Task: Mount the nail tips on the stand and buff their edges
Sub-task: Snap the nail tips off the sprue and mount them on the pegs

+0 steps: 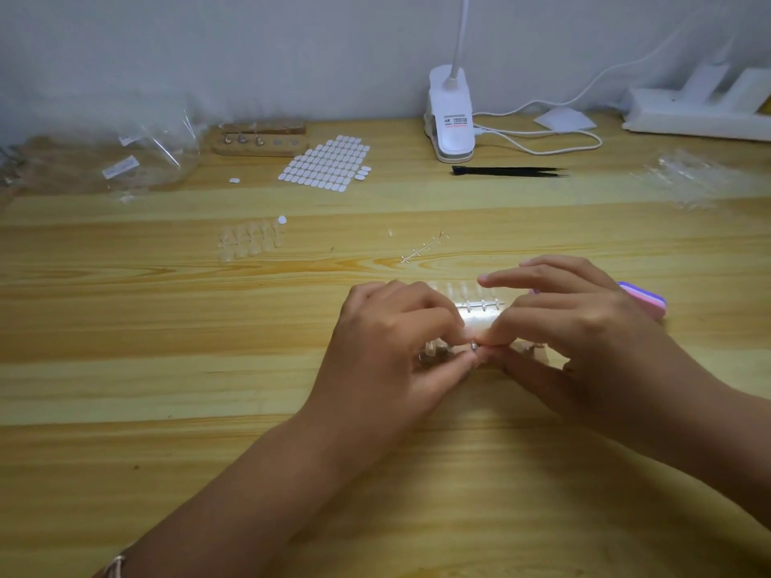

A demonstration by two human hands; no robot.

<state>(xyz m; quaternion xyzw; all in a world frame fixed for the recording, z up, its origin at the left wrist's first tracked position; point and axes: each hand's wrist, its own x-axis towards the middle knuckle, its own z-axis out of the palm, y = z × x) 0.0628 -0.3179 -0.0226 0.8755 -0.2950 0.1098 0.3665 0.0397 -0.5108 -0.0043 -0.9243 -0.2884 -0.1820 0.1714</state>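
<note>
Head view: pale pine-grain table [208, 390].

Beyond the left hand [396, 344]:
- a loose cluster of clear plastic nail tips [250, 240]
- a white sheet of oval stickers [327, 165]
- a wooden peg stand [259, 139]
- crumpled clear bags [137, 158]

Beyond the right hand [580, 327]:
- black tweezers [509, 171]
- a white clip lamp [451, 118] with its cord

A pink-and-purple buffer block [646, 301] pokes out from behind the right knuckles.

Both forearms angle inward and the fingertips meet. Each hand pinches the same small greyish piece [474, 347], too small to identify. One right finger stays straight above.

Under the hands lies a clear glossy stand [434, 354], mostly hidden by the fingers. Just beyond the pinch, between the hands, sits a clear strip of nail tips [479, 305].
</note>
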